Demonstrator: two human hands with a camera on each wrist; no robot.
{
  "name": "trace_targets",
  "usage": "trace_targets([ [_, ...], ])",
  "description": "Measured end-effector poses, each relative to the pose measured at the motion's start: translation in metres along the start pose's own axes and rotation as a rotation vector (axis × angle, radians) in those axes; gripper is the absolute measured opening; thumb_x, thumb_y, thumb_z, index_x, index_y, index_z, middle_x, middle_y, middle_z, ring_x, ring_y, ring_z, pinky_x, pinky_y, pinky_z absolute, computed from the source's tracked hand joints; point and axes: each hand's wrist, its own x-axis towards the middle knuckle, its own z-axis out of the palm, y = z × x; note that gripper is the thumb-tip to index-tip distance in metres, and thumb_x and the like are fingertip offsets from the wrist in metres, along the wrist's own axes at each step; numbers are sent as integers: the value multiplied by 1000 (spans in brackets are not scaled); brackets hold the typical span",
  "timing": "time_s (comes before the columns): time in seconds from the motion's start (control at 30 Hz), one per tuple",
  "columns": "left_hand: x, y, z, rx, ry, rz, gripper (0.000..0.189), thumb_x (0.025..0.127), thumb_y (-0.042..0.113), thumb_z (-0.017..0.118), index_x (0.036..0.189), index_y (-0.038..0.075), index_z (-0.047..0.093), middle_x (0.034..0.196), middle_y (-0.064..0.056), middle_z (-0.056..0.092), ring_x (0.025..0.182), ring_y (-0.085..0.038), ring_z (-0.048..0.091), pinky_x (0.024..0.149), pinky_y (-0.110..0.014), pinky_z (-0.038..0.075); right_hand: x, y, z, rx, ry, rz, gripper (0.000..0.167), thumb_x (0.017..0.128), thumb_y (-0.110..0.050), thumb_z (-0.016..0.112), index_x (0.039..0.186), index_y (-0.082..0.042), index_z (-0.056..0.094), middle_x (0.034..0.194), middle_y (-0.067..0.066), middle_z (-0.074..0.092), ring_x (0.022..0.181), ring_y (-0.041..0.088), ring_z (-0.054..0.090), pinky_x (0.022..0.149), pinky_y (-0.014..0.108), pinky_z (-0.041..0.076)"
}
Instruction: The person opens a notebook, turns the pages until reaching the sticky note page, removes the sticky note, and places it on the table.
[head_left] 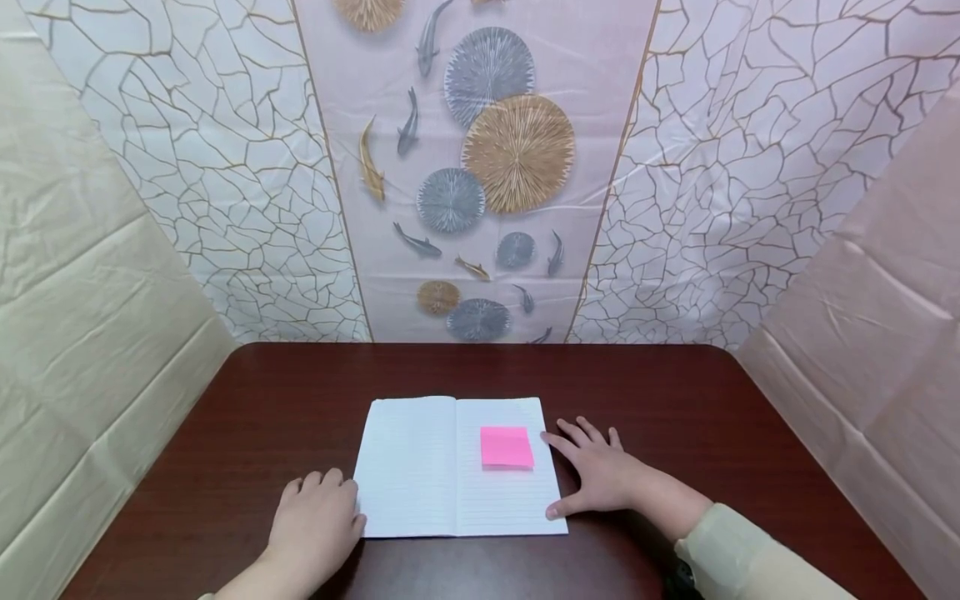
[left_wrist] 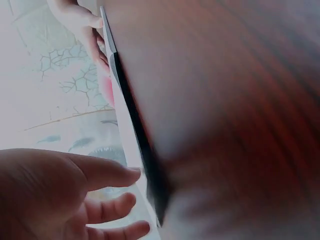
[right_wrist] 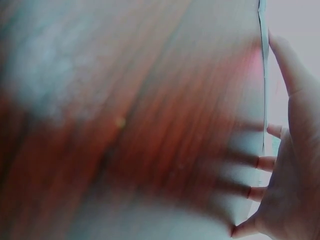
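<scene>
A lined notebook [head_left: 408, 467] lies open flat on the table, both pages blank apart from printed lines. On its right page sits a pink pad of sticky notes [head_left: 506, 447]. My left hand [head_left: 313, 517] rests at the notebook's left edge, fingers loosely bent; in the left wrist view its thumb [left_wrist: 112, 172] comes up to that edge. Spread wide, my right hand [head_left: 603, 475] touches the right page's margin with thumb and index finger, while the other fingers reach onto the table. Neither hand grips anything.
The dark red-brown table [head_left: 300, 392] has rounded far corners. Behind it hangs a patterned cloth [head_left: 480, 250] with fish and round leaf shapes. Plain pale cloth walls [head_left: 97, 400] close in both sides. Something black [head_left: 681, 579] shows under the right forearm.
</scene>
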Motion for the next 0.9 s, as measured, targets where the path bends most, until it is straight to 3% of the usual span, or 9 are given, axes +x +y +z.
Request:
trace_targets([
  [0.27,19,25,-4,-60,85,57,29,84,39,75,83,12,64,79,-2,58,79,-25,59,75,-49,49,0,0,-3,-5,-3,5,117,62,-91,59,156,-27,32,161,14,25,147,45,16,101,81,15],
  [0.47,32,45,0,-127,97,128,35,83,40,75,101,11,69,98,-5,66,95,-28,62,80,-48,50,0,0,-1,-1,-9,4,117,62,-92,58,156,-27,31,161,13,25,147,45,16,101,80,15],
  [0.67,47,61,9,-154,-13,203,61,86,51,69,130,10,62,135,-17,57,128,-40,49,102,-56,41,-1,0,-1,-12,-9,12,117,61,-91,59,156,-28,31,161,13,25,147,45,16,102,80,15],
  [0.9,59,74,17,-207,-154,210,74,89,57,64,147,14,49,153,-18,39,141,-45,32,108,-63,30,-1,-2,-1,-9,-8,6,117,62,-90,60,156,-29,31,161,13,24,147,45,15,102,80,15],
])
